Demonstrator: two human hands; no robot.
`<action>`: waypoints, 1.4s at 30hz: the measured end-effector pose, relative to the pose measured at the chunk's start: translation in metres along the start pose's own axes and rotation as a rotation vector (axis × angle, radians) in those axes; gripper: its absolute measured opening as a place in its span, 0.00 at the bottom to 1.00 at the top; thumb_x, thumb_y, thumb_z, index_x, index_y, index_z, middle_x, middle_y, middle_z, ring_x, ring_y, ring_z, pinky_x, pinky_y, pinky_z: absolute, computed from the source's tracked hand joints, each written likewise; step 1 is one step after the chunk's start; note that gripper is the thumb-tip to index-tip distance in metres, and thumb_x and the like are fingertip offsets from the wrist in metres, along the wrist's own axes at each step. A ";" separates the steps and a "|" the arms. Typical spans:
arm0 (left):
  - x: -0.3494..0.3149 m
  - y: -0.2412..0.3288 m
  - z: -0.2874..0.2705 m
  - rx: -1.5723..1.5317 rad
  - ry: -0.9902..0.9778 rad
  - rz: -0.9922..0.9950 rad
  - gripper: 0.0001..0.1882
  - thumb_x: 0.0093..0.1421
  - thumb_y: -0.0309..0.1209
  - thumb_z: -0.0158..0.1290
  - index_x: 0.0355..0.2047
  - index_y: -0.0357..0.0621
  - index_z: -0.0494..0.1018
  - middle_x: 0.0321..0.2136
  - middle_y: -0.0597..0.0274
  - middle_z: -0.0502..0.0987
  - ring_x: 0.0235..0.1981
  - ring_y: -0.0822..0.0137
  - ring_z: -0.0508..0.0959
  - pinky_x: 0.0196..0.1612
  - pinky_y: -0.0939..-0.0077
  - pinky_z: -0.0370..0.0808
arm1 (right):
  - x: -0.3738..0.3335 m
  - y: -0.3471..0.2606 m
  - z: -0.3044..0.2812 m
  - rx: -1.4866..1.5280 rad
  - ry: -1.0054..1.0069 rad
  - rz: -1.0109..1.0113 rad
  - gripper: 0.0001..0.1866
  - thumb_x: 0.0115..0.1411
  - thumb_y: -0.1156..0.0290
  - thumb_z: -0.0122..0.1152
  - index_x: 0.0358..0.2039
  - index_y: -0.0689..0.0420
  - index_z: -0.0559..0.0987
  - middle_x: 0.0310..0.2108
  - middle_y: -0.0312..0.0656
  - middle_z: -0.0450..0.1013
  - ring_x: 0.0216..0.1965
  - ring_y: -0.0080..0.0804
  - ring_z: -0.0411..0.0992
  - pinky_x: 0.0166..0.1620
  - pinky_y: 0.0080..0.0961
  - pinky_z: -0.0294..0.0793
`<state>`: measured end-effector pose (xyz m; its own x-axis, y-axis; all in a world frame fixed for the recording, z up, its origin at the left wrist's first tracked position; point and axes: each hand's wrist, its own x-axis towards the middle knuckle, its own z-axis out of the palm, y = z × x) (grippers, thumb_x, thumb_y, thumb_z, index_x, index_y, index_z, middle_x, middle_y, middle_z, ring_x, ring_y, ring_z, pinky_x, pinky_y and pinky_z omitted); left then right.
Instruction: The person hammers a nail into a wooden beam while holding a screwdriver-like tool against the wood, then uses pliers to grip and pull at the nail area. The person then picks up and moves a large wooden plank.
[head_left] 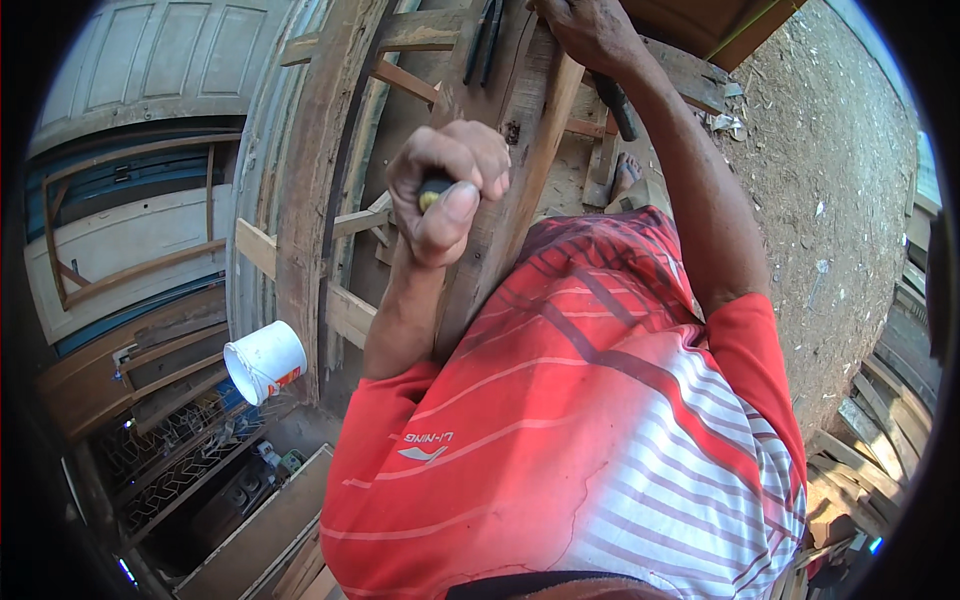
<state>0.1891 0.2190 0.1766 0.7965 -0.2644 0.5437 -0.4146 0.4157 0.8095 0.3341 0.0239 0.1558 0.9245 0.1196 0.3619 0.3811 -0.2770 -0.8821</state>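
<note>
Hands at work on a wooden frame, seen from above the person's own chest; left hand (447, 190) clenched into a tight fist around a tool handle (433, 192), of which only a short yellow and dark stub shows between thumb and forefinger, the thumb pressed across the front of the fist; the working end of this tool is hidden behind the fingers, so its kind cannot be told; right hand (590, 32) raised near the upper edge of the view, fingers curled shut over the top of a weathered wooden plank (510, 180), with a dark handle (616, 105) jutting down from under the palm beside the wrist; whether that handle is truly gripped or merely lies behind the hand cannot be told; plank running slantwise from the right hand down toward the chest, passing just behind the left fist and touching it; red shirt with white stripes (590, 420) filling the lower half of the view; bare foot (624, 175) visible on the ground beyond the plank; white plastic bucket (263, 360) lying tilted well to the left; pale panelled doors (130, 150) stacked at far left.
</note>
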 end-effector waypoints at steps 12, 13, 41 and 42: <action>0.025 -0.008 0.020 0.170 0.329 0.016 0.14 0.63 0.28 0.59 0.41 0.43 0.64 0.30 0.58 0.75 0.32 0.69 0.76 0.39 0.73 0.76 | 0.001 -0.001 -0.002 -0.026 0.014 -0.011 0.12 0.70 0.65 0.52 0.39 0.62 0.69 0.26 0.53 0.69 0.29 0.45 0.70 0.36 0.41 0.70; 0.034 -0.015 0.017 0.150 0.337 0.017 0.14 0.65 0.34 0.59 0.40 0.44 0.65 0.30 0.59 0.74 0.32 0.68 0.75 0.38 0.71 0.76 | 0.000 -0.005 -0.003 -0.022 0.007 0.003 0.12 0.70 0.64 0.52 0.39 0.62 0.69 0.27 0.53 0.70 0.30 0.46 0.71 0.36 0.41 0.70; 0.034 -0.023 -0.041 -0.639 0.391 -0.161 0.17 0.67 0.45 0.45 0.31 0.46 0.72 0.22 0.68 0.68 0.23 0.72 0.66 0.31 0.73 0.65 | -0.001 -0.007 -0.005 0.036 -0.010 0.159 0.13 0.71 0.60 0.50 0.37 0.57 0.70 0.23 0.39 0.69 0.26 0.29 0.70 0.31 0.32 0.71; 0.033 -0.024 -0.040 -0.647 0.397 -0.165 0.17 0.67 0.45 0.45 0.31 0.46 0.72 0.22 0.68 0.68 0.23 0.72 0.66 0.31 0.73 0.65 | -0.002 -0.007 -0.006 0.021 -0.003 0.136 0.12 0.71 0.61 0.50 0.37 0.57 0.70 0.23 0.39 0.69 0.26 0.29 0.70 0.31 0.32 0.71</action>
<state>0.2428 0.2352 0.1663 0.9742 -0.0860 0.2085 -0.0350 0.8558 0.5161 0.3297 0.0198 0.1635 0.9676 0.0848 0.2379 0.2521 -0.2711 -0.9289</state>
